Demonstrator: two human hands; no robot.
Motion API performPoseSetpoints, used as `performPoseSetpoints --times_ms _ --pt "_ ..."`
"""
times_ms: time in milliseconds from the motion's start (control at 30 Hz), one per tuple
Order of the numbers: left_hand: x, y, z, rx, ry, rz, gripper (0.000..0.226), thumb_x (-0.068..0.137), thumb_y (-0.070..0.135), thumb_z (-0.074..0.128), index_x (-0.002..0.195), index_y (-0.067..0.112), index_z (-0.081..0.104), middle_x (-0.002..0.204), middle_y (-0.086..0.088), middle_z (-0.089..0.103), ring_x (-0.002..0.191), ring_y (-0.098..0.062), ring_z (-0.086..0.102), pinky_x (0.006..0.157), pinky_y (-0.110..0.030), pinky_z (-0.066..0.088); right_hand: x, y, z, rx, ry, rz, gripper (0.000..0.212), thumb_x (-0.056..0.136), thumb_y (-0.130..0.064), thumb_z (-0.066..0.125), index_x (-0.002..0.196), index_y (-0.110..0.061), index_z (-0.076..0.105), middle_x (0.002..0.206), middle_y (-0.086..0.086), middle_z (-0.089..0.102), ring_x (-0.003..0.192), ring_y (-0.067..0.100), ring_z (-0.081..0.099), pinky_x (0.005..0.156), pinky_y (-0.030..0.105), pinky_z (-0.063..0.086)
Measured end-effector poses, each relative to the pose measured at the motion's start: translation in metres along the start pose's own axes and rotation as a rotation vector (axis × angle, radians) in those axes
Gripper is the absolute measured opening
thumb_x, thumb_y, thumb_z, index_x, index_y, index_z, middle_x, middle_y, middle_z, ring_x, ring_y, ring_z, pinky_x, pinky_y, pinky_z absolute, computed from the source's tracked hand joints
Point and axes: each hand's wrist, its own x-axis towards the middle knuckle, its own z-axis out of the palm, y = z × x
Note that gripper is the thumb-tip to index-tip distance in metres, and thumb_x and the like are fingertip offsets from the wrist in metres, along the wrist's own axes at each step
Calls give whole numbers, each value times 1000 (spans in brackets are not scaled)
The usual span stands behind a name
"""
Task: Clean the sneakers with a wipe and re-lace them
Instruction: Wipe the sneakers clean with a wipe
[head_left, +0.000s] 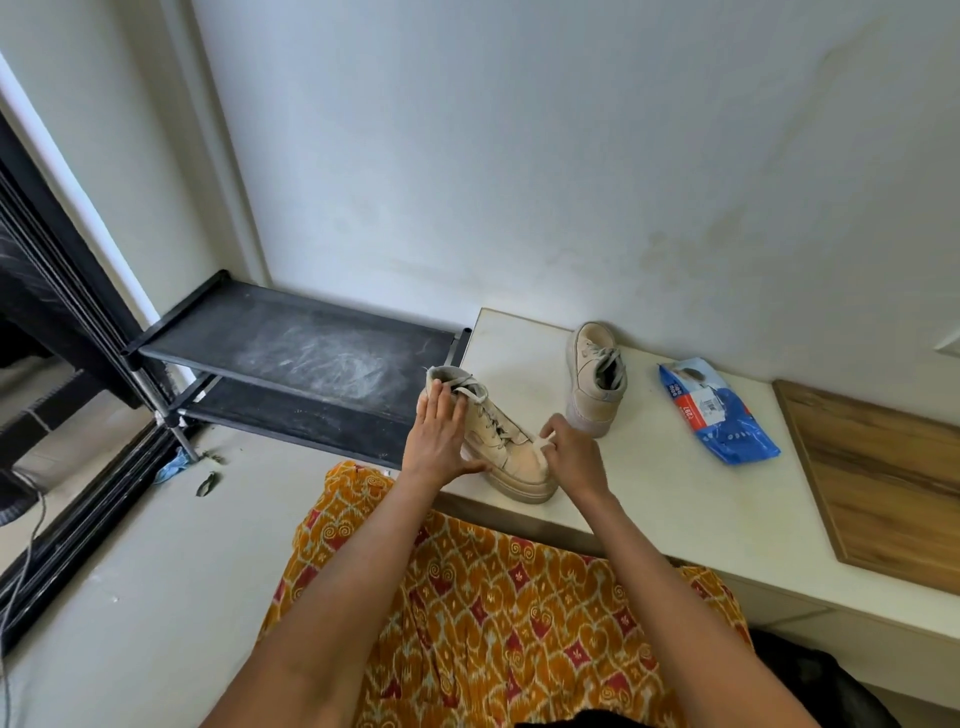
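Observation:
A beige high-top sneaker (511, 457) stands on the white table (675, 499) near its front left corner, laces in its eyelets. My left hand (439, 439) lies flat against the sneaker's ankle side, fingers straight. My right hand (569, 457) pinches a white wipe (540, 447) against the toe. The second beige sneaker (597, 376), also laced, stands farther back by the wall.
A blue pack of wipes (717, 413) lies right of the second sneaker. A wooden board (883, 483) covers the table's right part. A black two-tier shoe rack (306, 358), dusty on top, stands left of the table. Orange patterned fabric covers my lap.

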Motion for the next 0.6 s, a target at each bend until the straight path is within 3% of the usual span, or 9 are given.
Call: performPoseSetpoints --times_ms 133,233,400,500,600 --pt "-2 -4 -2 -18 11 10 110 75 77 46 149 10 0 157 -16 -6 143 -30 -16 119 -44 -3 -15 -37 22 123 -14 -83 11 90 -9 52 100 -12 56 90 4 67 79 22 63 51 14 33" --pt "-3 -7 -3 -42 5 33 108 76 76 46 149 11 0 157 -14 -8 143 -29 -17 117 -42 -9 -27 -19 20 151 19 -78 6 91 -12 54 95 -15 57 87 1 66 77 16 64 50 8 32" --pt "-1 -6 -4 -70 -3 20 108 77 74 47 150 12 -1 157 -14 -10 143 -28 -18 118 -43 -6 -16 2 3 88 119 21 8 89 -9 54 96 -11 56 89 9 68 81 25 64 59 26 41" --pt "0 -1 -5 -81 2 -31 108 77 74 47 150 11 0 157 -16 -10 144 -29 -16 119 -43 -5 -10 -27 13 108 166 -111 8 89 -12 56 97 -12 56 87 6 67 77 22 63 58 25 38" --pt "2 5 -3 -108 12 -65 105 79 74 44 150 10 -1 157 -16 -11 143 -29 -17 119 -44 -3 -22 -39 33 -23 214 -238 9 87 -18 58 94 -14 59 83 6 65 75 21 59 59 27 41"
